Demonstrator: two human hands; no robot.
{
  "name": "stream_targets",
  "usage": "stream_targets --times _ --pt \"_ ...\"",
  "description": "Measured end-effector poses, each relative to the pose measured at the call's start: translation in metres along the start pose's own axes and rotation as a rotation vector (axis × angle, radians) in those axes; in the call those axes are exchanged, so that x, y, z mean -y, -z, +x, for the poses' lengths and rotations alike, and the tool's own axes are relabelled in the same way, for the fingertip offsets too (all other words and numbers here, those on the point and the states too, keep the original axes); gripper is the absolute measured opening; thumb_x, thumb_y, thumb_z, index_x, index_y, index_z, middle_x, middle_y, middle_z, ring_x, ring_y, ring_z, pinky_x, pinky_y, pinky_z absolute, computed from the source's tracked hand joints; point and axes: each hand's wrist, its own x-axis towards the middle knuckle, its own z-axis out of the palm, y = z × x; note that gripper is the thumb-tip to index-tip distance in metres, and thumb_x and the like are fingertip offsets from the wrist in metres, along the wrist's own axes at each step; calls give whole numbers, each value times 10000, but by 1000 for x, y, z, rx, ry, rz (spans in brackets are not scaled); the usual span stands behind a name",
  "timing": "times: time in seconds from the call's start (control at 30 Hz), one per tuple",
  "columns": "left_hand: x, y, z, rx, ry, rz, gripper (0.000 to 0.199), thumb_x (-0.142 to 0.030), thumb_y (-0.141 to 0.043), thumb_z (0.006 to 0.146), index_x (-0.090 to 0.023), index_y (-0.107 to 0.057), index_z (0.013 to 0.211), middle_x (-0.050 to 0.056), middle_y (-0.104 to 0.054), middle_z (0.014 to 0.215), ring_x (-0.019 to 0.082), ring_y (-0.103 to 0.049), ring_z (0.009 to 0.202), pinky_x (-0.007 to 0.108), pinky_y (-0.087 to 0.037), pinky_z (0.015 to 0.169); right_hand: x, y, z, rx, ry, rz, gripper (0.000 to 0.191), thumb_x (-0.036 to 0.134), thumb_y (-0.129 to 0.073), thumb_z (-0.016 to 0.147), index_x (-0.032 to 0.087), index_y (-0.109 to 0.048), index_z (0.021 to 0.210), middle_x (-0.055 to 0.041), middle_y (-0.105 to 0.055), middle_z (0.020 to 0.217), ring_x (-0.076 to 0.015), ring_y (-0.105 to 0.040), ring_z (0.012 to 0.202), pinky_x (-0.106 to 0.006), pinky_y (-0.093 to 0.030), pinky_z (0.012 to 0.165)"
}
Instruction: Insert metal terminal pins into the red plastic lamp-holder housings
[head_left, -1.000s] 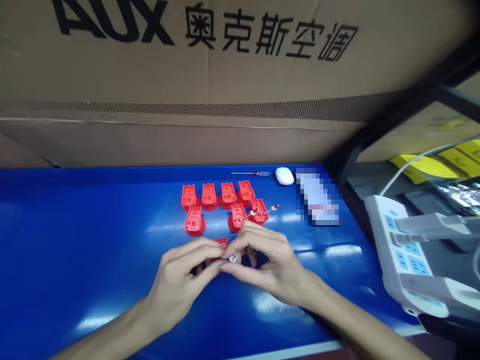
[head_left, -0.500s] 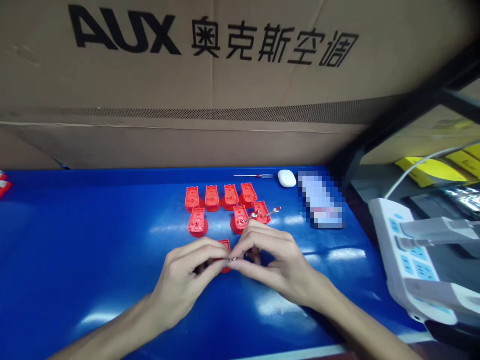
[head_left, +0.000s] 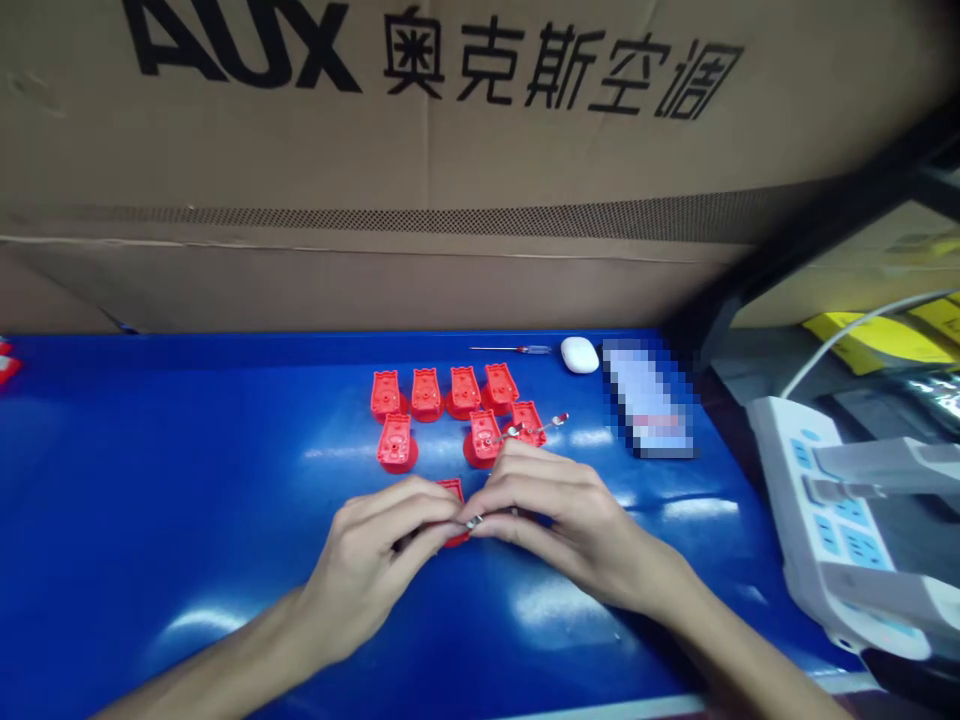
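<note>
1. Small silvery metal piece (head_left: 474, 521): you have it at the lower centre of the frame, above the glossy blue tabletop (head_left: 187, 480), where your two sets of fingertips meet.
2. Your left hand (head_left: 379, 545) pinches its near end between thumb and forefinger; your right hand (head_left: 562, 510) pinches it from the other side (the remaining fingers are partly hidden).
3. Just behind your fingertips is one red plastic part with an open-topped, tapered housing (head_left: 451, 487), half covered; whether you touch it cannot be told.
4. Beyond your hands, mid-frame, seven matching red plastic parts (head_left: 396, 438) stand in two rows, four farther and three nearer; you cannot tell from this view which are finished and which are waiting.
5. Two thin silvery strips (head_left: 556, 421) poke out past your right knuckles, over the right-hand parts; whether you hold them is unclear.
6. Your work on the silvery piece looks unfinished, judging by both hands being on it and no visible seating in any red part.
</note>
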Motion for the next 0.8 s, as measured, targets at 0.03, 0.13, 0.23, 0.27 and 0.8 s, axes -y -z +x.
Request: stream_targets --times 0.03,0.13,0.23,0.27,0.8 --pt "0 0 0 -3 -4 4 169 -100 -711 1040 -212 -773 1150 43 -806 1046 139 -779 880 220 -622 784 0 0 0 3 5 -7 179 271 -692 1104 274 -783 1258 -42 -778 1015 -207 -664 910 -378 -538 850" --pt "1 0 0 -12 -7 5 155 -99 -720 1034 -209 -767 1133 40 -803 1037 142 -777 883 229 -616 797 -1 -2 -1 -18 20 -17 155 258 -729 1083 243 -780 1228 -45 -776 990 -201 -655 878 -375 -535 822" --pt "1 0 -2 -1 -9 9 156 -83 -727 1026 -204 -759 1119 38 -797 1036 139 -773 887 226 -605 806 -4 -7 -2 -47 42 -34 148 234 -765 1057 242 -776 1205 -41 -779 977 -202 -646 858 -383 -532 813" --pt "1 0 -3 1 -10 7 156 -79 -727 1025 -203 -756 1116 37 -795 1037 139 -772 890 226 -602 810 -5 -9 -2 -55 46 -38 148 226 -777 1048 243 -775 1195 -37 -776 968 -201 -643 851 -384 -532 811" --pt "1 2 -3 43 36 -20 155 -92 -701 1048 -212 -761 1126 30 -795 1057 128 -761 907 213 -588 823 -1 -8 -5 -25 29 -28 149 235 -739 1078 189 -790 1210 -37 -744 966 -165 -640 865 -317 -519 818"
